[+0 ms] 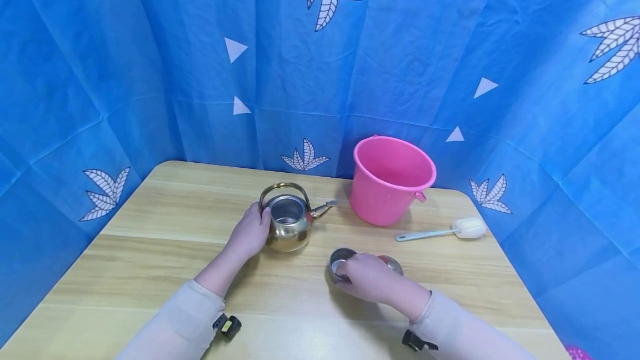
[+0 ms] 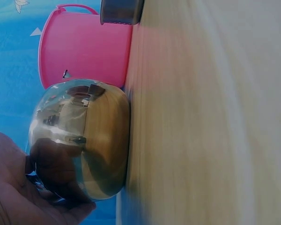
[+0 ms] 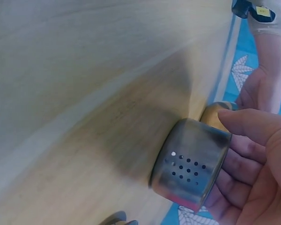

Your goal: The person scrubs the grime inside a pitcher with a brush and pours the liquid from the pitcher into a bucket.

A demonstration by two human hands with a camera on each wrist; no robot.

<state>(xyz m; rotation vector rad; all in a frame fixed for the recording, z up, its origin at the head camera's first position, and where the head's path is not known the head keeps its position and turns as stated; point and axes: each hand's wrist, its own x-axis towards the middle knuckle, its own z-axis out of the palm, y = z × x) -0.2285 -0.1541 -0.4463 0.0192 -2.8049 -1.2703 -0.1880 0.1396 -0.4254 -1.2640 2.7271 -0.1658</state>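
A shiny gold-and-steel teapot [image 1: 288, 232], without its lid, stands on the table with its spout to the right and its hoop handle upright. My left hand [image 1: 251, 230] grips it at the handle's left base; in the left wrist view, that hand [image 2: 18, 187] lies against the round body. Farther right, my right hand [image 1: 367, 276] holds a small metal tea strainer [image 3: 189, 161] at its rim, with the thumb on the near side. Rows of small holes show in the strainer's wall. A round metal lid [image 1: 394, 265] is partly hidden behind the right hand.
A pink bucket [image 1: 381, 204] stands at the back of the table, beyond the teapot's spout. To its right lies a sponge brush [image 1: 470, 228] with a pale handle. Blue patterned cloth [image 1: 300, 71] hangs behind the wooden table [image 1: 165, 226].
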